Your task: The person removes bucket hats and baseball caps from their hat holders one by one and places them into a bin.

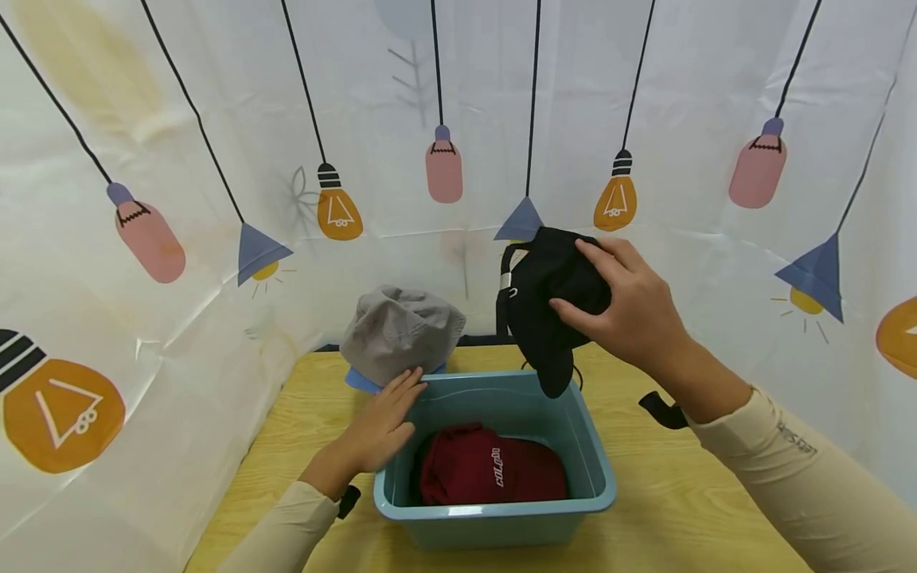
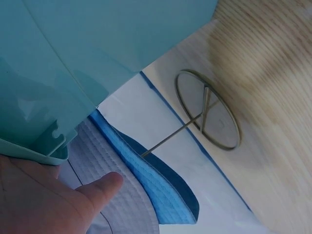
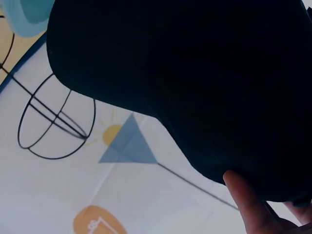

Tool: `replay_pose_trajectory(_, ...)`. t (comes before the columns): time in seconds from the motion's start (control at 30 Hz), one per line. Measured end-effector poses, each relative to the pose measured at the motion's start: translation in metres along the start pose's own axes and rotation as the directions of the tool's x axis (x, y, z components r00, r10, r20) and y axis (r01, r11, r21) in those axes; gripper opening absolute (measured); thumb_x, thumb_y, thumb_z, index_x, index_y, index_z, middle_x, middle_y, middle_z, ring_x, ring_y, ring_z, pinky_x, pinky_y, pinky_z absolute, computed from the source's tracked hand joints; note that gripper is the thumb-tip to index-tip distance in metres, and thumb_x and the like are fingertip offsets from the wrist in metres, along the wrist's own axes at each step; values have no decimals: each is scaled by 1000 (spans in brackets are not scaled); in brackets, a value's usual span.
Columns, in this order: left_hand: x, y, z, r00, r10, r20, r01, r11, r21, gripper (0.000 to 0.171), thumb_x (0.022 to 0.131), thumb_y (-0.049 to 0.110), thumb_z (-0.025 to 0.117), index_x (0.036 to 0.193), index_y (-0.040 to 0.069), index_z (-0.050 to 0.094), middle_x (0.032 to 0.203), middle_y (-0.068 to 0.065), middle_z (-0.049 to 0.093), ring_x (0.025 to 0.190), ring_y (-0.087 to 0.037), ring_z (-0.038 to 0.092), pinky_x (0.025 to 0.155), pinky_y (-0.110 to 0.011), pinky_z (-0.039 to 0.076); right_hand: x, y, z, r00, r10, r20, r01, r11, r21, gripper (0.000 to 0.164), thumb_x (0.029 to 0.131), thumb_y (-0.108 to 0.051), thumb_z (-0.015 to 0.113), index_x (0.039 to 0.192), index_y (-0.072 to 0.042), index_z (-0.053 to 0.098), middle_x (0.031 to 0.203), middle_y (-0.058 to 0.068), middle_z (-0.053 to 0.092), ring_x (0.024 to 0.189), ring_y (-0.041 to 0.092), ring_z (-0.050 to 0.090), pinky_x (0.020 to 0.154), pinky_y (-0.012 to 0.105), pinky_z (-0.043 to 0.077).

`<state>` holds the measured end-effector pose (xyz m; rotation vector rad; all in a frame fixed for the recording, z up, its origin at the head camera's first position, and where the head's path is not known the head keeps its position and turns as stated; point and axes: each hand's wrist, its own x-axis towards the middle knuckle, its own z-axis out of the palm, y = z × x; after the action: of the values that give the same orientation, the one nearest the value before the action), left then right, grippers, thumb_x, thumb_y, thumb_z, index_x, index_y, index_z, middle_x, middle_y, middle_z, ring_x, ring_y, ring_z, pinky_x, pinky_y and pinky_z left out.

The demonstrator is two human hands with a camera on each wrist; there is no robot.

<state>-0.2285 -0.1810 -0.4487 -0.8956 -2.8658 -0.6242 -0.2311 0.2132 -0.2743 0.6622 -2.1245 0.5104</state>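
High over the back right of a teal plastic bin (image 1: 494, 511), my right hand (image 1: 630, 310) grips a black cap (image 1: 555, 278) between thumb and fingers. The cap's brim points down and its strap faces left. In the right wrist view the dark cap (image 3: 195, 73) fills most of the picture. My left hand (image 1: 376, 430) rests at the bin's left rim with extended fingers, close to a grey bucket hat (image 1: 401, 330). A blue brim (image 2: 156, 190) shows beneath the grey hat in the left wrist view. Inside the bin lies a maroon cap (image 1: 466, 465) with white lettering.
A wire stand (image 2: 170, 134) with a ring base supports the hats at left. Another wire stand (image 3: 57, 116) appears below the black cap's brim. Behind the wooden table (image 1: 673, 493) hangs a white sheet (image 1: 387, 255) printed with lamps.
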Motion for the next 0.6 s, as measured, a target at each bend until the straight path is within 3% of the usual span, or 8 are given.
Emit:
replay_pose_trajectory(0.3, 0, -2, 0, 1000, 2, -1, -2, 1000, 3, 63, 101, 15, 47, 162, 9, 34, 174, -5, 17, 162, -30, 11, 125, -62, 21, -5, -15, 1, 998, -40, 55, 38, 999, 34, 80, 79, -37, 89, 146, -5, 59, 137, 14, 59, 118, 28, 61, 86, 52, 59)
replay_pose_trajectory(0.6, 0, -1, -1, 1000, 3, 4, -3, 1000, 0, 63, 101, 18, 45, 162, 8, 34, 174, -5, 18, 162, -30, 11, 125, -62, 21, -14, -25, 5, 987, -44, 157, 39, 999, 35, 80, 80, -43, 88, 146, -7, 60, 137, 11, 59, 119, 28, 64, 92, 51, 60)
